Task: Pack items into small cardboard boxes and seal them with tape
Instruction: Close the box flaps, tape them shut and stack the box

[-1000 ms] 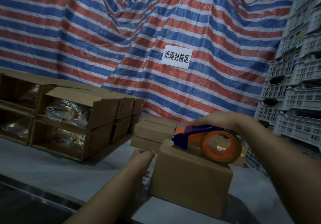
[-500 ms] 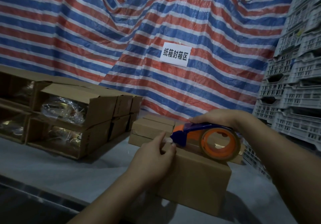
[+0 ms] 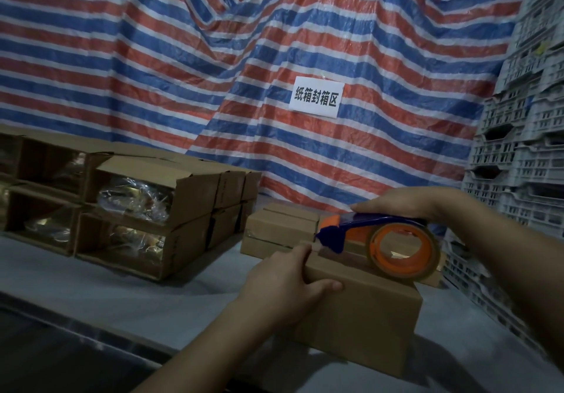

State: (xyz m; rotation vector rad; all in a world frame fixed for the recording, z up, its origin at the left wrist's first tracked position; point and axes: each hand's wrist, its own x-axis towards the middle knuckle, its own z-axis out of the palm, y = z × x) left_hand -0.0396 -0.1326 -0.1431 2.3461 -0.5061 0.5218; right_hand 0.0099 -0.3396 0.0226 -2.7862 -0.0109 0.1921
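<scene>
In the lower middle of the frame a closed cardboard box [image 3: 360,316] stands on the grey bench [image 3: 106,295]. The left hand [image 3: 283,286] lies on the left end of this box; its grip is curled over the top edge, with the thumb stretched along the front face and the other fingers on the top. The right hand [image 3: 406,205] comes from the right side and holds a tape dispenser [image 3: 381,246] from above; its grip is closed around the blue handle. The dispenser carries an orange roll, and the roll rests on the top of the box. The blue front end of the dispenser is just beside the fingertips of the left hand, at the left part of the box top.

Behind the box, in the middle of the frame, some closed small boxes [image 3: 280,231] are stacked. At the left of the frame there are open boxes [image 3: 146,209] lying on their sides in two layers, and shiny plastic-wrapped items [image 3: 134,197] are visible inside them. A tarp [image 3: 183,72] with red, blue and white stripes fills the upper part, and a white paper sign [image 3: 317,97] with Chinese characters is fixed on it. At the right edge grey plastic crates [image 3: 525,148] are stacked high.
</scene>
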